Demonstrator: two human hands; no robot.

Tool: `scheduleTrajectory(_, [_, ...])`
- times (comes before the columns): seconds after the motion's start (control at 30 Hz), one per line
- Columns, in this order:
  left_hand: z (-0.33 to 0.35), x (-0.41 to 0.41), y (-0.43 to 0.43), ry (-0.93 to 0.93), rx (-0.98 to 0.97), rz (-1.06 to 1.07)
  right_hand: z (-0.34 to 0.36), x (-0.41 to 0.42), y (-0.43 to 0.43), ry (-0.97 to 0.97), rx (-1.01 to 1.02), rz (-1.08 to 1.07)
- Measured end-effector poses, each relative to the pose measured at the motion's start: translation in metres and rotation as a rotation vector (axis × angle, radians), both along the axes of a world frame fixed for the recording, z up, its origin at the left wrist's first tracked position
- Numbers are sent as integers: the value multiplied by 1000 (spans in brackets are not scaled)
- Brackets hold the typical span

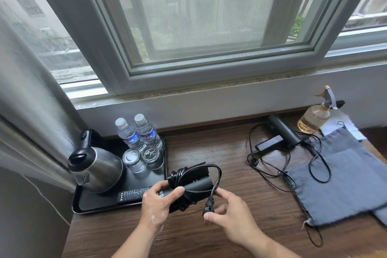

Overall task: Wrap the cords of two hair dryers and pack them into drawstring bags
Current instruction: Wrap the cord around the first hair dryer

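Wooden desk [219, 148] with bag [335, 184], beneath window [209, 16]

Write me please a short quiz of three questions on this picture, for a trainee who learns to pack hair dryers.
1. True or false: the cord of the far hair dryer, which lies on the table, is already wrapped.
2. What does the right hand pinch? A) the plug end of the held hair dryer; B) a bag's drawstring; C) the remote control.
3. Fill in: ____ water bottles stand on the black tray.
Key: 1 false, it lies loose; 2 A; 3 two.
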State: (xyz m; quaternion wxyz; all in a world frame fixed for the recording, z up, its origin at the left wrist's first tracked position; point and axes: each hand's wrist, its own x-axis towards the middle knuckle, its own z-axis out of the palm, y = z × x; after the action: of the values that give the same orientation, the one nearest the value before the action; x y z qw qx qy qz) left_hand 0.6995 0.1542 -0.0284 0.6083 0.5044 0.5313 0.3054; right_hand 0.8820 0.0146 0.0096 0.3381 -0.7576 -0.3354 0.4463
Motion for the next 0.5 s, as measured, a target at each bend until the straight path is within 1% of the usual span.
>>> scheduleTrajectory(0.17, [-1, 4, -6, -7, -32, -23, -10, -3, 6, 89, -25, -115])
scheduleTrajectory(0.37, [-1, 15, -11, -26, -78, -16, -10, -5, 14, 216, 47, -261])
scheduleTrajectory(0.5, [0, 20, -8, -44, -129, -33, -11, 1, 20, 206, 68, -262])
